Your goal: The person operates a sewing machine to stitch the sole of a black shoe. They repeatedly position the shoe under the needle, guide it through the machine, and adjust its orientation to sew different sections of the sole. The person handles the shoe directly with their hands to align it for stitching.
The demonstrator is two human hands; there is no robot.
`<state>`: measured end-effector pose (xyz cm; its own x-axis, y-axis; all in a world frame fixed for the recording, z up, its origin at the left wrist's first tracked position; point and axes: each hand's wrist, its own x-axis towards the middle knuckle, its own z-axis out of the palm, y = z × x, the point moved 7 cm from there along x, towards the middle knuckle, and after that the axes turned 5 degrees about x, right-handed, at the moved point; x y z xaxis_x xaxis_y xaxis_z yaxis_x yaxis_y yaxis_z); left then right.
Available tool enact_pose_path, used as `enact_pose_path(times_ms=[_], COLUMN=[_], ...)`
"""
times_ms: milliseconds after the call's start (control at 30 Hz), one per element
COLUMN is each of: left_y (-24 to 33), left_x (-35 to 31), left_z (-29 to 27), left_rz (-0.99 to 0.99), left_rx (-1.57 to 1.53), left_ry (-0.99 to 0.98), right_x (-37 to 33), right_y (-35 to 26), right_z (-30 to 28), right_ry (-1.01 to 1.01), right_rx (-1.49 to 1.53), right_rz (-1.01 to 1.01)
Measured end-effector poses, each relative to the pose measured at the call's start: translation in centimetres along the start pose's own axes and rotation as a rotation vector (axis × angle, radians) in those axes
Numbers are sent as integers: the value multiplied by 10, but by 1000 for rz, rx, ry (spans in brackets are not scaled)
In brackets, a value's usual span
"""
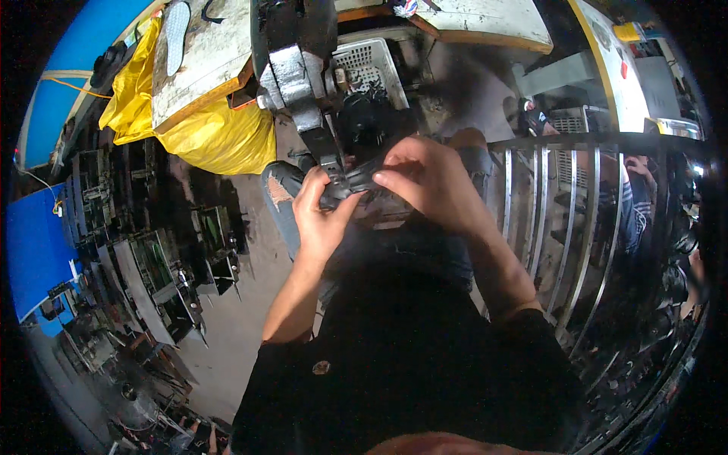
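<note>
A heavy grey metal machine reaches down from the top of the view, its narrow end just in front of my hands. At that end I hold a small dark, glossy piece; its kind I cannot make out. My left hand pinches its left side between thumb and fingers, close against the machine's tip. With thumb and bent fingers, my right hand grips its right side. Part of the piece is hidden behind my fingers. Behind it, a mass of black material hangs or lies near a white plastic basket.
Left of the machine is a worn white tabletop with a pale shoe insole, and yellow sheeting hangs below it. Another white table stands beyond. A barred metal rack is at my right, with another person behind it. Dark metal frames crowd the left floor.
</note>
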<state>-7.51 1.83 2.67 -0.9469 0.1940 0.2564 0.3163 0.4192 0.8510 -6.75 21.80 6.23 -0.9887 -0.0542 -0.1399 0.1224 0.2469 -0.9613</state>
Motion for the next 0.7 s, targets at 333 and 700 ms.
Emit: enact_pose_path(times_ms=[333,700], left_y=[17,-6], left_x=[11,1], left_z=[-1,0], left_rz=[-42,-357], left_rx=[76,-445], left_ry=[-56,-27], right_x=[-6,-11], right_y=[-9,115], right_z=[-2,-85], right_ry=[15,373], right_rx=[134,373], right_rz=[-445,-91])
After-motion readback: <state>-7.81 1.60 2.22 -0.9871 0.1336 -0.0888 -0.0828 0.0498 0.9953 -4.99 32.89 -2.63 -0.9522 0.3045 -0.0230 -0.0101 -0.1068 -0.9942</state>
